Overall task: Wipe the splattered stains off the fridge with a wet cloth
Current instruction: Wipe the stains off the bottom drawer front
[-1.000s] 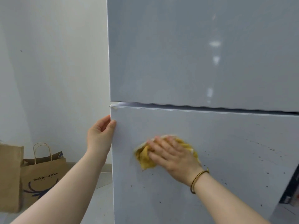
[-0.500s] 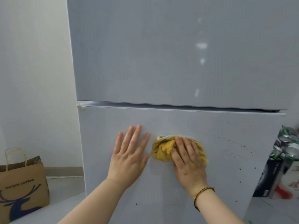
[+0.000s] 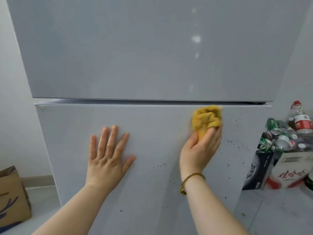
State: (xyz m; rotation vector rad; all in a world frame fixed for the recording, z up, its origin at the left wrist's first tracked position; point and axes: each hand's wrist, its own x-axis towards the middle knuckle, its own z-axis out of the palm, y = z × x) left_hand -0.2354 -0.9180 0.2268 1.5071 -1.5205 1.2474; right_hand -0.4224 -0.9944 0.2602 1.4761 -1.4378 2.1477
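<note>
At the lower left edge of the frame stands a brown paper bag [image 3: 11, 197] on the floor by the wall. The fridge [image 3: 152, 68] fills the middle, its lower door [image 3: 71, 150] starting just under the midline.

The left hand [image 3: 108, 155] lies flat on the lower door, left of centre, palm to the panel, fingers straight, spread and pointing up, thumb angled out to the right; it holds nothing. Its forearm rises from the bottom edge, slanting up to the right.

Right of centre, the right hand [image 3: 199, 150] is raised with the wrist nearly upright, a braided bracelet [image 3: 191, 177] round it. Its thumb and fingers are curled round the lower part of a bunched yellow cloth [image 3: 207, 118], which sits against the door just below its top edge, upper right of the panel.

Dark splattered stains [image 3: 230, 141] dot the door right of and below that hand.

At the far right, boxes [image 3: 288, 168] on the floor hold crushed cans [image 3: 274, 131] and a plastic bottle [image 3: 302, 121].
</note>
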